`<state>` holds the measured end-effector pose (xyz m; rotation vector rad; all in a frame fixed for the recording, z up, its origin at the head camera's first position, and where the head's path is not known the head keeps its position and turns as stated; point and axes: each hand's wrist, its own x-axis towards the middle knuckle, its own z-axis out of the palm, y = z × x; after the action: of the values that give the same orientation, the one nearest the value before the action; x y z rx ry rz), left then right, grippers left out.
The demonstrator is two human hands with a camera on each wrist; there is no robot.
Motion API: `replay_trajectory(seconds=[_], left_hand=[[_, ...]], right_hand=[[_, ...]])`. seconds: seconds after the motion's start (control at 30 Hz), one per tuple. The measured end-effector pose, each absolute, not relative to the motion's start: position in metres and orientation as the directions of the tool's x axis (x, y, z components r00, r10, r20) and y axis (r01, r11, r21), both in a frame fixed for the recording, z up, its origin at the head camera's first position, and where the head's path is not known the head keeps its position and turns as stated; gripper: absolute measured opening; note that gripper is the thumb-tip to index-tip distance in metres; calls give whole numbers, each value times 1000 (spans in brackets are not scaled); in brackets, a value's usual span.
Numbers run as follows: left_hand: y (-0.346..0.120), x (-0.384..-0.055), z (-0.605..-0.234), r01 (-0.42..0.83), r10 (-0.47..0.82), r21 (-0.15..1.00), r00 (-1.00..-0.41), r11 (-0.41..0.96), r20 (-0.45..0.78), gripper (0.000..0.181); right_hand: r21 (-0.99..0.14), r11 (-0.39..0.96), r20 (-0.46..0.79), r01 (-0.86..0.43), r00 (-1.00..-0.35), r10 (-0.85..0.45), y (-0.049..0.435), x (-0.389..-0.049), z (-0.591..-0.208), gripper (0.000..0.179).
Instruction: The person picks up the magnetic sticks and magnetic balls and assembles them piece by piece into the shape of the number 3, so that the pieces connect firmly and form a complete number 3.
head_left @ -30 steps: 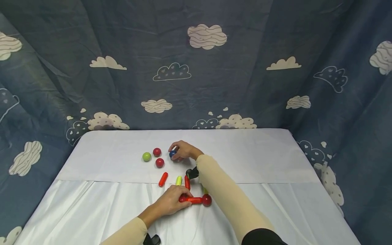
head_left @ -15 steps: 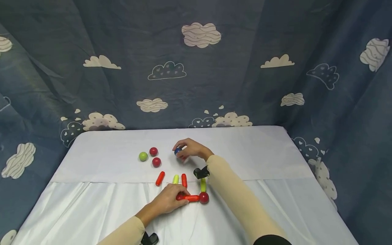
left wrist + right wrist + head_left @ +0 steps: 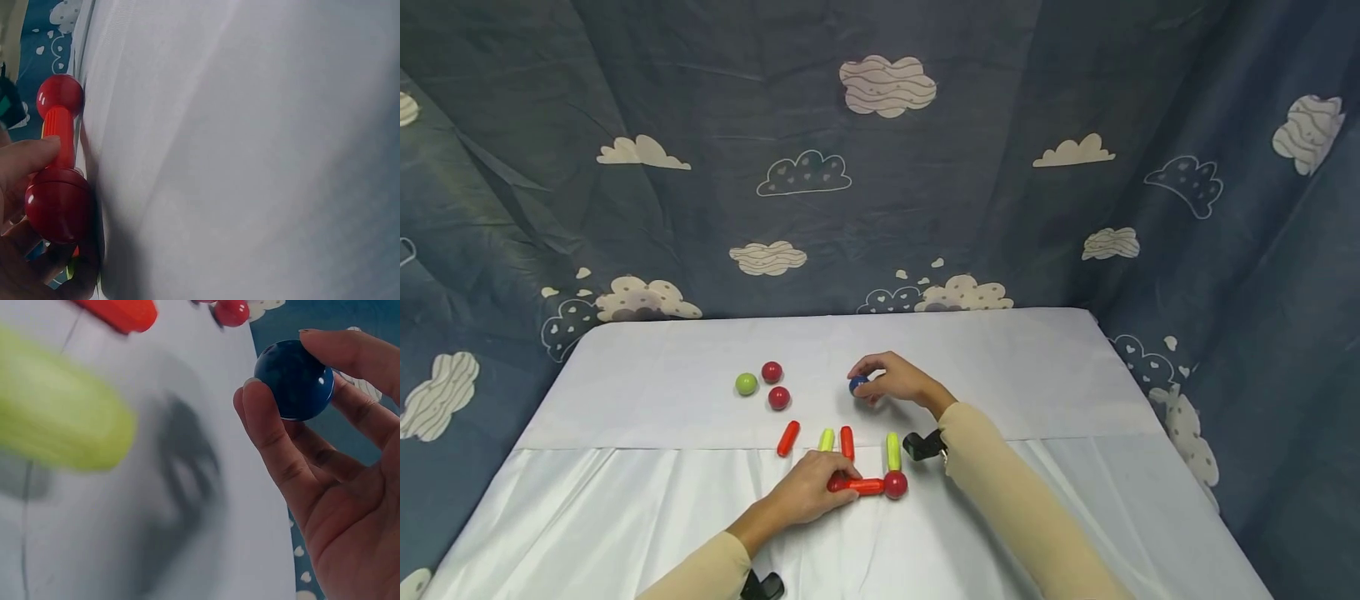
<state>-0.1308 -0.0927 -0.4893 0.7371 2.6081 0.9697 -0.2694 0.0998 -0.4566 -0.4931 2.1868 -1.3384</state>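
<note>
My right hand (image 3: pixel 901 382) pinches a blue ball (image 3: pixel 292 381) between thumb and fingertips, above the white table. With my left hand (image 3: pixel 812 490) I hold a red ball (image 3: pixel 57 209) joined to one end of a red rod (image 3: pixel 867 487), the thumb lying along the rod. Another red ball (image 3: pixel 896 484) sits at the rod's right end. From that ball a yellow-green rod (image 3: pixel 892 451) points away toward the far side. Just beyond my left hand lie a second yellow-green rod (image 3: pixel 827 440) and a red rod (image 3: pixel 847 442), their near ends hidden behind the hand.
A separate red rod (image 3: pixel 788 438) rests left of the others. Farther back on the white-covered table (image 3: pixel 1030 367) are a green ball (image 3: pixel 746 383) and two red balls, one behind (image 3: pixel 771 372) the other. A dark cloud-patterned curtain (image 3: pixel 700 208) surrounds the table.
My right hand has carried the blue ball to the right, away from the green and red balls, uncovering the yellow-green rod. The left hand keeps its hold; the head view has shifted slightly.
</note>
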Motion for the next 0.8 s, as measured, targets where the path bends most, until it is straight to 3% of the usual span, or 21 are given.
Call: replay_trajectory(seconds=[0.27, 0.8], left_hand=[[-94, -130, -489, 367, 544, 671, -836, 644, -65, 16], [-94, -131, -490, 366, 542, 668, -838, 647, -66, 16]], right_hand=[[-879, 475, -241, -29, -835, -496, 117, -258, -464, 32], [-860, 511, -287, 17, -843, -455, 136, -242, -474, 28]])
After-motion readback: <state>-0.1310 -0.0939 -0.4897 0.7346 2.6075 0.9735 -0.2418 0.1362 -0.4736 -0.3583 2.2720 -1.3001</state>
